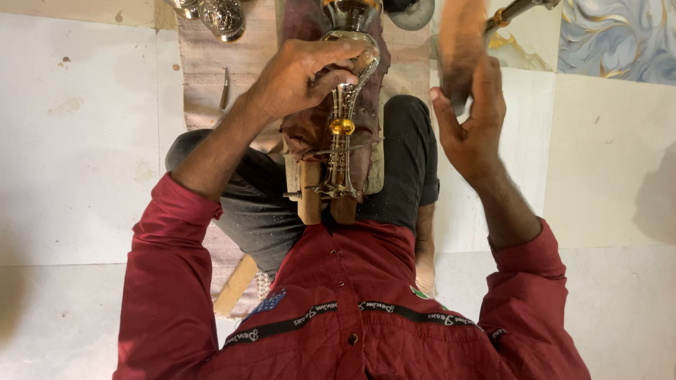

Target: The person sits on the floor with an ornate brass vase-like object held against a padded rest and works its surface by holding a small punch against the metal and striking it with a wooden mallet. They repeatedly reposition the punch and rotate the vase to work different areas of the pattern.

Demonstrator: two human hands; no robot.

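1. Head view shows an ornate silver metal stem (340, 141) with an amber bead, lying lengthwise over the person's lap on a dark red cloth (303, 130), its near end seated in a wooden clamp block (310, 200).
2. Judging by this, the step in hand is steadying the stem for tool work; the next move seems to call for a firm hold so it cannot roll under a stroke.
3. Left hand (299, 74) is curled down over the far part of the stem, fingers closed around it, forearm angled in from the near left.
4. Right hand (472, 119) is raised to the right, wrapped around a blurred wooden handle (461, 46) with a brass-tipped metal rod beyond.
5. Farther off, embossed silver pieces (222, 17) sit on the tiled floor (84, 141).
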